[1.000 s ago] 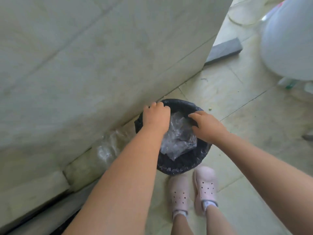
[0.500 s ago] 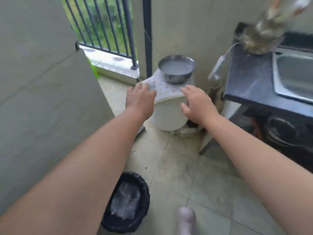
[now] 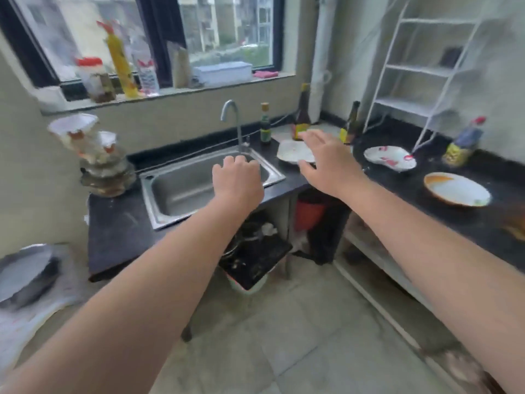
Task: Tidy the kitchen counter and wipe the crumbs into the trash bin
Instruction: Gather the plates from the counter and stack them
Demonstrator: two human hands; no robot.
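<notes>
Both hands out front, empty: left hand [image 3: 237,180] loosely curled over sink [image 3: 181,191], right hand [image 3: 329,163] fingers spread above counter [image 3: 397,180], running L-R.

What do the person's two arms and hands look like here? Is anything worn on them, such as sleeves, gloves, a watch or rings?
Both forearms are bare as far as the picture shows: no sleeve is in view. The left hand and the right hand have no gloves. No watch or bracelet shows on either wrist. I see no rings, though the fingers are slightly blurred, so a thin one could be missed.
</notes>
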